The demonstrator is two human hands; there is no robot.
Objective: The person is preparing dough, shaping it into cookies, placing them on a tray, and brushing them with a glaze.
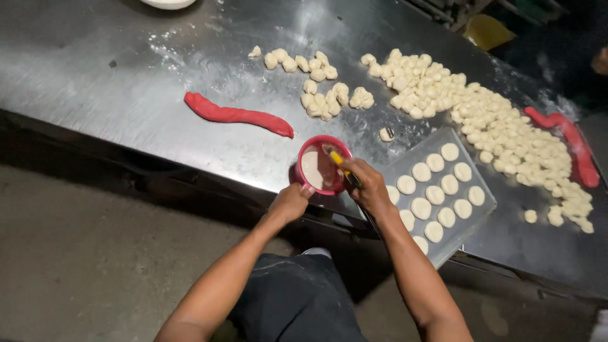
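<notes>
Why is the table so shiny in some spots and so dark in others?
In the head view, light glares off the steel table near the top left, while the floor and edges fall dark. The left hand, right hand and red cup look sharp; the far right corner is dim.

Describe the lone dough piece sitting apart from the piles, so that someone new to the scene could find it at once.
Start at the steel table, then the red cup steadied by the left hand while the right hand dips a brush in it. Just up and right of the cup, off the tray's top corner, lies the dough piece. It alone bears a dark mark and touches no other piece.
</notes>
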